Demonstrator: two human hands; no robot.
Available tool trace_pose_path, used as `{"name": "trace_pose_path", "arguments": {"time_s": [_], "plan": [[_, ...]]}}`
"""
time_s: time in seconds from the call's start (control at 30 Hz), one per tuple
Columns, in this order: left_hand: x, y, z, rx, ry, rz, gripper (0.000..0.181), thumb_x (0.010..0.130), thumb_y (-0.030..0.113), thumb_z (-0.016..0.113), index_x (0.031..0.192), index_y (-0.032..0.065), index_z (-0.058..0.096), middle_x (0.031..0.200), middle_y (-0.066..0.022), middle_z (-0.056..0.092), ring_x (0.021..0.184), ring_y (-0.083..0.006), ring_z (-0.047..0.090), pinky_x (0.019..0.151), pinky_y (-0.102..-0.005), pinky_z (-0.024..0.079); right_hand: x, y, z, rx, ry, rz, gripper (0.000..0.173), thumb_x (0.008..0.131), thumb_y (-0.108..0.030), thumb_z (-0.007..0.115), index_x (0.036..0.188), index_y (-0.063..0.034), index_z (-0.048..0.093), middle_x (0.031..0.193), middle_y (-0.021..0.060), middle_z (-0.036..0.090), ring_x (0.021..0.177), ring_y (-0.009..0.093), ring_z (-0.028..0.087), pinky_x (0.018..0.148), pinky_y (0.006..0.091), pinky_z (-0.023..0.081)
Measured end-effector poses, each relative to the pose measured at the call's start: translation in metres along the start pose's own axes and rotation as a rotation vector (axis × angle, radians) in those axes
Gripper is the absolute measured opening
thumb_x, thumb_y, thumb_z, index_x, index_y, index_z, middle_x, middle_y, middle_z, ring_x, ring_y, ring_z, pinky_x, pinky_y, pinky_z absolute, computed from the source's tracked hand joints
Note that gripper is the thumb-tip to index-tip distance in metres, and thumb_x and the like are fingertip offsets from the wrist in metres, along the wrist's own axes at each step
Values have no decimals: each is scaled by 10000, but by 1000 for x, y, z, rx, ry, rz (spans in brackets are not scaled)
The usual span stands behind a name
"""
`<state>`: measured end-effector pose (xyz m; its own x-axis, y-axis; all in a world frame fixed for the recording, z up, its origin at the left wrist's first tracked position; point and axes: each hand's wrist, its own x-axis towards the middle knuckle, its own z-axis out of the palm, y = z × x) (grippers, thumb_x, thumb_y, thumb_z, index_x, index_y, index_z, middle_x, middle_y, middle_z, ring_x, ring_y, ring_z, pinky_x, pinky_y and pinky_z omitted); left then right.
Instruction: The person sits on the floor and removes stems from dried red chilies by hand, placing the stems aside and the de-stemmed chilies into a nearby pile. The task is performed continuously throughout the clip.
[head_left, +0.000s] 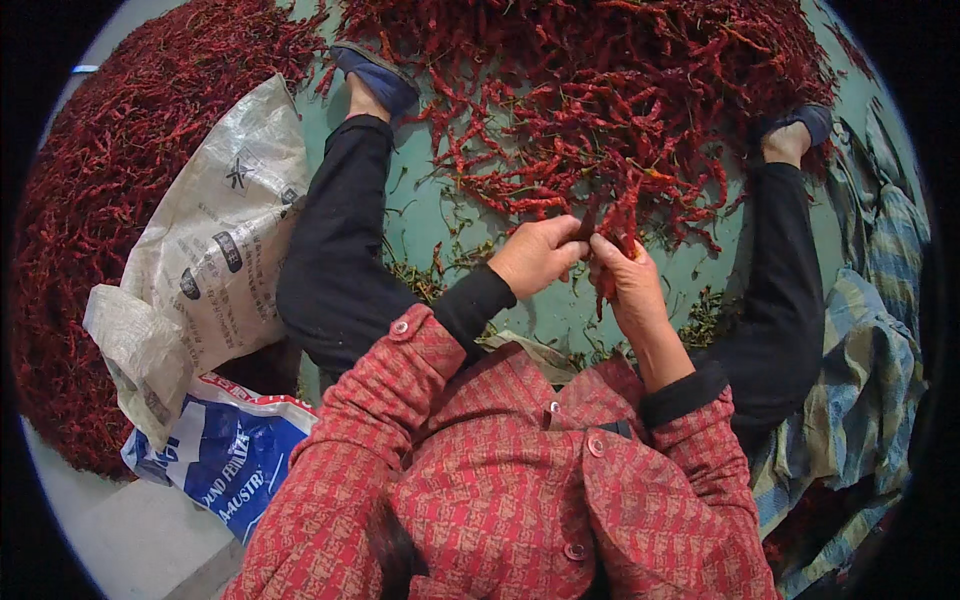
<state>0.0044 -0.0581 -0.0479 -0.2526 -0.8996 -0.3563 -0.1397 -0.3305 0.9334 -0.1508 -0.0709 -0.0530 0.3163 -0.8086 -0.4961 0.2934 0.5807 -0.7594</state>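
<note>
My right hand (632, 285) is closed around a small bunch of dried red chili peppers (624, 206), whose ends stick out above and below the fingers. Close beside it, my left hand (538, 255) has thumb and fingers pinched at a darker chili pepper (590, 216) between the two hands. The exact contact at the fingertips is partly hidden. Just beyond my hands, loose red chili peppers (517, 191) spread over the green floor (420, 210). Green stems and scraps (424, 281) lie scattered below and around my hands.
A large heap of red chilies (90, 225) rises on the left, another heap (600, 45) ahead between my shoes. A white woven sack (217, 247) and a blue-and-white bag (232, 450), both bearing writing, lie at left. Checked cloth (855, 397) bunches up at right.
</note>
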Motion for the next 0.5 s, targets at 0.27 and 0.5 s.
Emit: {"name": "trace_pose_path", "arguments": {"time_s": [0.27, 0.5], "plan": [[25, -3, -29, -808, 476, -66, 161, 870, 173, 441, 822, 20, 455, 703, -57, 527, 519, -78, 478, 474, -222, 435, 5, -4, -4, 206, 128, -109, 124, 796, -152, 600, 816, -58, 522, 651, -2, 499, 569, 93, 463, 525, 228, 366], [64, -23, -114, 170, 633, 136, 226, 843, 237, 470, 798, 17, 501, 717, -104, 557, 612, -213, 538, 566, -361, 438, 7, -31, -24, -10, 121, -105, 160, 807, -172, 589, 898, -54, 531, 653, -12, 499, 569, 55, 435, 510, 197, 343]]}}
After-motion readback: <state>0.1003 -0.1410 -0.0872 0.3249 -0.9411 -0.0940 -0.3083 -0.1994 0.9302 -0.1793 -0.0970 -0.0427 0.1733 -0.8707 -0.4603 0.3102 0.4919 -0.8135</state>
